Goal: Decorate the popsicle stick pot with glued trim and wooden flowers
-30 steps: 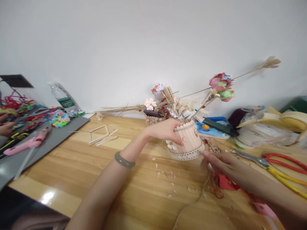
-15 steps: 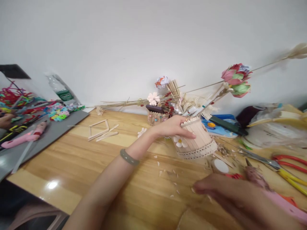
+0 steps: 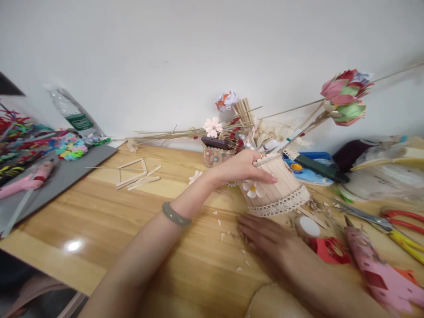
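Note:
My left hand [image 3: 243, 170] is wrapped round the rim of a craft-stick holder [image 3: 278, 181]. The holder tilts and has lace trim round its base and a white daisy [image 3: 253, 188] on its side. Pens, lace and flower stems stick out of its top, with folded paper flowers [image 3: 346, 97] to the right. My right hand [image 3: 270, 234], somewhat blurred, lies flat with fingers stretched out on the wooden table [image 3: 132, 229], just below the holder. Small pale scraps [image 3: 222, 236] lie by its fingertips.
At right are a white round lid [image 3: 309, 226], red tape dispenser [image 3: 331, 250], pink glue gun [image 3: 374, 265] and scissors [image 3: 377, 221]. Stick pieces [image 3: 132, 179] form a frame at left. A grey mat [image 3: 76, 176] bears colourful craft pieces and a bottle [image 3: 71, 110]. Behind stands a small beaded holder [image 3: 215, 157].
My right hand has swept left and away from me, across the table to the scraps beneath the holder. My left hand keeps its grip on the holder. The view has shifted slightly.

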A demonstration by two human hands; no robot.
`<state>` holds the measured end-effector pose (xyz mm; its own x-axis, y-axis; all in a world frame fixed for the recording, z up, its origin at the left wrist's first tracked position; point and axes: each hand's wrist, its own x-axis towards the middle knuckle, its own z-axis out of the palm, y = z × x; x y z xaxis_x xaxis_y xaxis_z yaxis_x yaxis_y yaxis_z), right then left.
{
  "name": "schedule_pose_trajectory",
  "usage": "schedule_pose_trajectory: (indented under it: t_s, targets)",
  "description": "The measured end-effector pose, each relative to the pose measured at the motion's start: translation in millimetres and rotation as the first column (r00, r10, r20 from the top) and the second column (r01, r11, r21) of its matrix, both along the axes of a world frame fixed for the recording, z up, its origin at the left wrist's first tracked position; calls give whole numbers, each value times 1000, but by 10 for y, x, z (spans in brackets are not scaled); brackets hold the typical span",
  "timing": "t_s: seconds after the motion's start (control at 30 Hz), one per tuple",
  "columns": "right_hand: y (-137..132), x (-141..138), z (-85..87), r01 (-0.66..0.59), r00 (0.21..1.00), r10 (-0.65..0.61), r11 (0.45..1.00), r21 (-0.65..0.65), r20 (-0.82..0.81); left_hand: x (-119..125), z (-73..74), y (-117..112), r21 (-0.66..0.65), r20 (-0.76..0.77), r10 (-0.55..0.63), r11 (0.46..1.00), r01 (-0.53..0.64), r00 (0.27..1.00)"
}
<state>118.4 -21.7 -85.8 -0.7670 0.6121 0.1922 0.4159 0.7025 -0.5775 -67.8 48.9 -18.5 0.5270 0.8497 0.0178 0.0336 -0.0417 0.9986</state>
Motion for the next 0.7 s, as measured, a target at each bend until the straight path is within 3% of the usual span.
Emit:
schedule_pose_trajectory:
  t_s: [0.07,0.13,0.2,0.27,0.43,0.5,0.57,0.7]
  targets:
    - [17,55,-16,-119,968,85,984,132,236,1,56,-36,5,21,-2,1000,2,1000]
    - [101,201,-21,-88,913,-12,970,226,407,-1,110,-72,1,67,-16,1000,16,998]
    - [198,372,3,16,873,-170,947,322,458,-9,149,-99,-7,111,-19,1000,20,994]
    - [248,470,64,44,863,-210,937,346,460,-19,173,-117,-2,140,-7,1000,7,990]
    - [194,281,234,-67,912,-30,973,222,408,-51,221,-148,43,198,37,998,-46,980]
    - [209,216,260,-34,941,-27,984,174,337,-67,251,-160,59,224,49,996,-64,973]
    - [261,237,280,96,958,-133,984,150,256,-84,281,-169,77,250,70,993,-92,966]
    - [360,419,376,338,910,-366,927,164,196,-116,313,-163,110,271,112,983,-146,956]
